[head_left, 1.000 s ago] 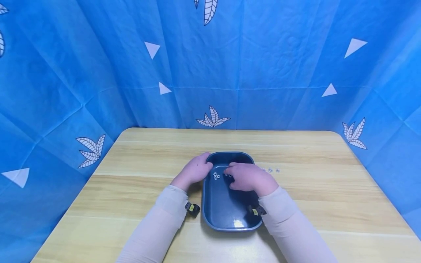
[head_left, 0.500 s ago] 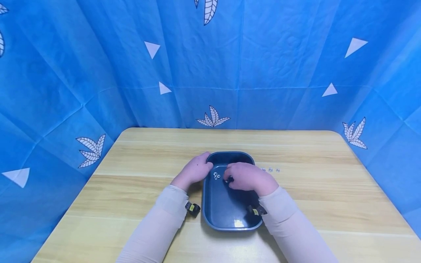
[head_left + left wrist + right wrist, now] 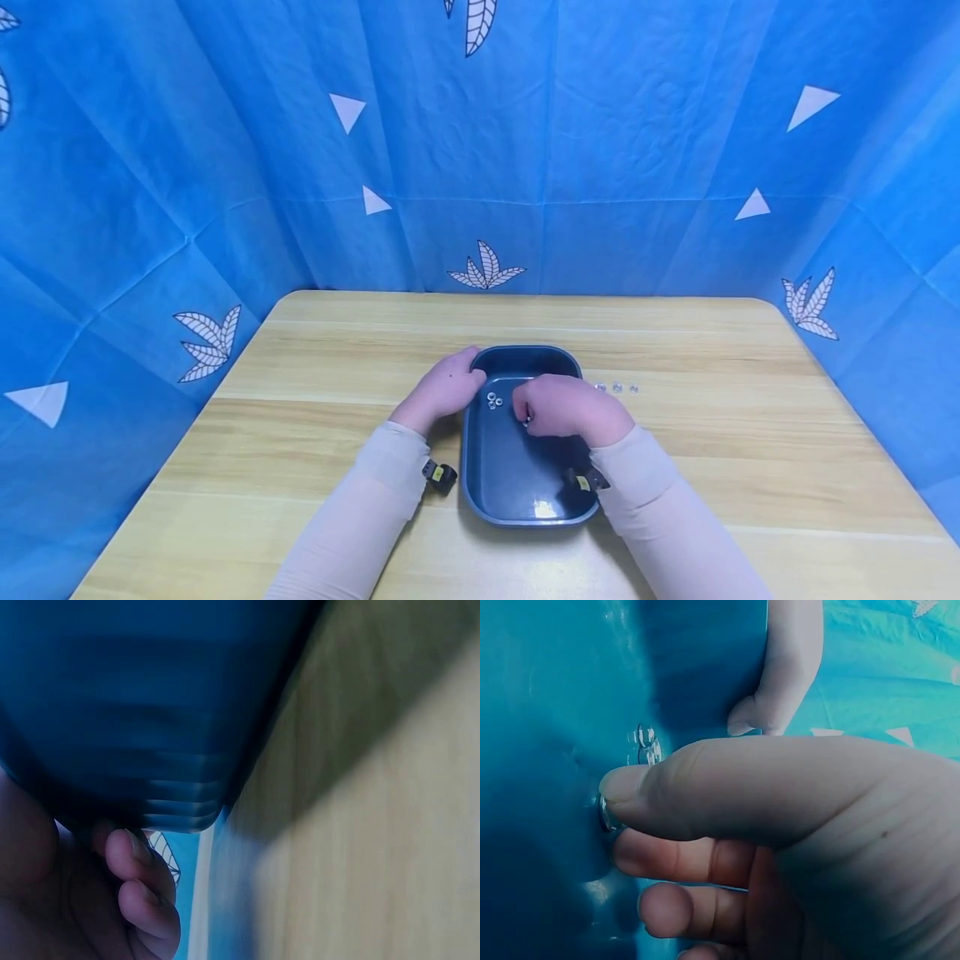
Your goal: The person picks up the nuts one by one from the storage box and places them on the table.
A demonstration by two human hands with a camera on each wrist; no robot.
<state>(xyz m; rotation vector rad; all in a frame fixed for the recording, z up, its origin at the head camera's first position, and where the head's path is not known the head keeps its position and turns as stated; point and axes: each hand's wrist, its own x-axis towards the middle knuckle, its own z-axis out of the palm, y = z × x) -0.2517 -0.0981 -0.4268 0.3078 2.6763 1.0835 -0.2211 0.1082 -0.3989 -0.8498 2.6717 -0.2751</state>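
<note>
A dark blue tray (image 3: 517, 483) stands on the wooden table. My left hand (image 3: 444, 385) grips its far left rim, thumb over the edge; in the left wrist view curled fingers (image 3: 142, 889) show beneath the tray wall (image 3: 135, 712). Inside the tray, my right hand (image 3: 566, 407) is lowered to the floor. In the right wrist view its thumb (image 3: 641, 791) and forefinger pinch a small shiny metal nut (image 3: 606, 814), partly hidden. A small cluster of nuts (image 3: 492, 402) lies in the tray between the hands, also seen as glinting nuts (image 3: 646, 739) behind the thumb.
Several small shiny nuts (image 3: 617, 387) lie in a row on the table (image 3: 735, 417), just right of the tray. A blue patterned cloth (image 3: 637, 150) hangs behind the table and at both sides.
My right hand's fingers have curled in toward the thumb, drawing a nut from the tray floor slightly nearer to me. My left hand and the tray have stayed in place.
</note>
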